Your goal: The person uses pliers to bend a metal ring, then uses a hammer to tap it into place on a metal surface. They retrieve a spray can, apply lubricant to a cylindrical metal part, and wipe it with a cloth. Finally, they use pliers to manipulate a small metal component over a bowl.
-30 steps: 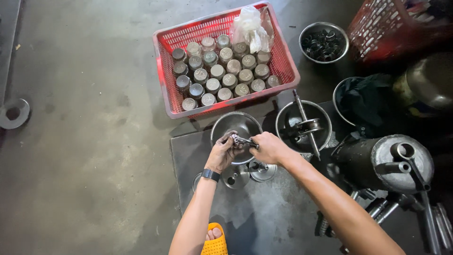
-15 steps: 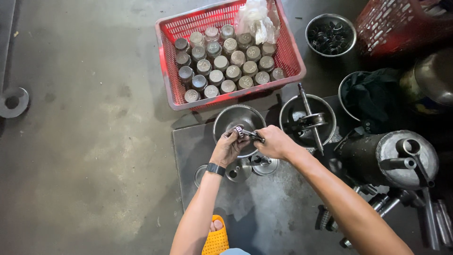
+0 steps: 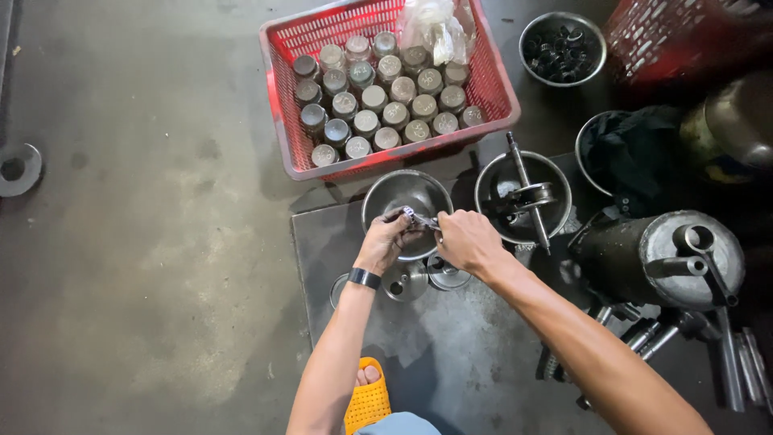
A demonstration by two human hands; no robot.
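Dim, flat light from overhead. Soft shadows pool under the red basket (image 3: 386, 89). Corners darken; the right edge blurs slightly.

Both forearms are bare, with no sleeves reaching into view. The left hand (image 3: 386, 242) carries a narrow black band (image 3: 364, 278) round its wrist (whether a watch or a plain strap cannot be told). The right hand (image 3: 467, 240) wears nothing. One foot shows in an orange perforated sandal (image 3: 367, 401), toes uncovered, beside a patch of pale blue-grey cloth (image 3: 398, 424).
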